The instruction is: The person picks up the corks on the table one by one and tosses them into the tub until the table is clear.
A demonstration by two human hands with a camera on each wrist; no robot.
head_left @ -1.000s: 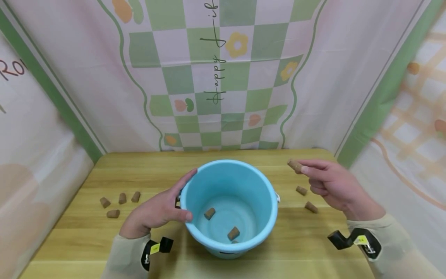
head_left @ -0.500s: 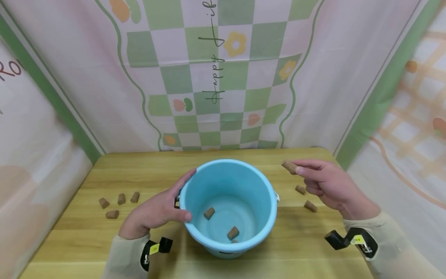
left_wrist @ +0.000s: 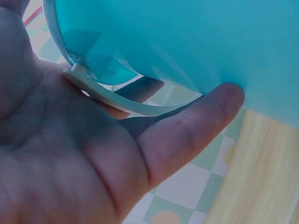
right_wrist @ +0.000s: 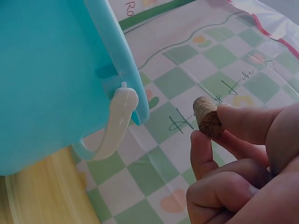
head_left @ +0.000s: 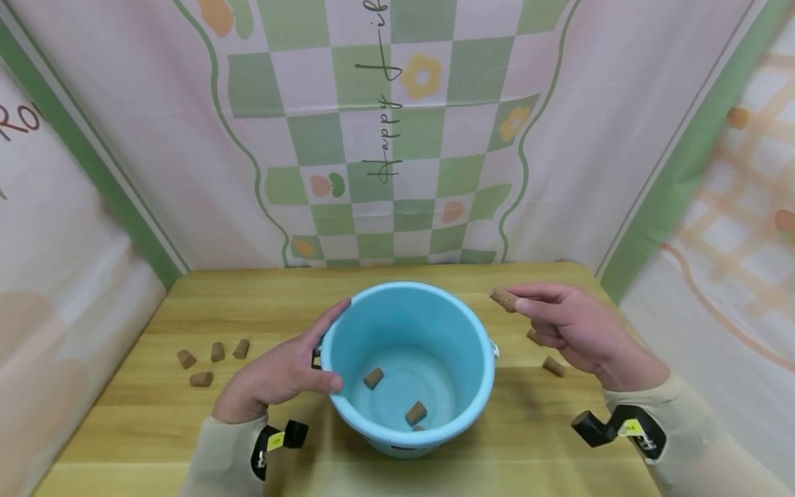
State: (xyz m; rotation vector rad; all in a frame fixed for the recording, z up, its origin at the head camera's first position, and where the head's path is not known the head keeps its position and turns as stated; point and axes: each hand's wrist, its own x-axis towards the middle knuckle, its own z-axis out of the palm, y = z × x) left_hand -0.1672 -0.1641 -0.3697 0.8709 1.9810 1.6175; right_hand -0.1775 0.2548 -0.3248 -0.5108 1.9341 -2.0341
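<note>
My right hand (head_left: 574, 328) pinches a cork (head_left: 504, 299) between thumb and fingertips, above the table to the right of a light blue bucket (head_left: 408, 442). In the right wrist view the cork (right_wrist: 208, 116) stands out from the fingertips, apart from the bucket. My left hand (head_left: 282, 373) holds the left side of the bucket, its thumb at the rim and its fingers round the outer wall. A straight finger (left_wrist: 196, 130) presses the wall beside the white handle (left_wrist: 140, 106) in the left wrist view. Inside the bucket lie a cork (head_left: 373, 378), another cork (head_left: 416, 413) and a third mostly hidden by the rim.
Several corks (head_left: 201, 379) lie on the wooden table (head_left: 143, 428) left of the bucket. To its right lies a cork (head_left: 554, 366), and a further cork (head_left: 534, 337) is partly covered by my right hand. A patterned cloth (head_left: 397, 138) hangs behind the table.
My right hand has moved a little to the left with the cork, closer to the bucket. The left hand and the bucket have stayed in place.
</note>
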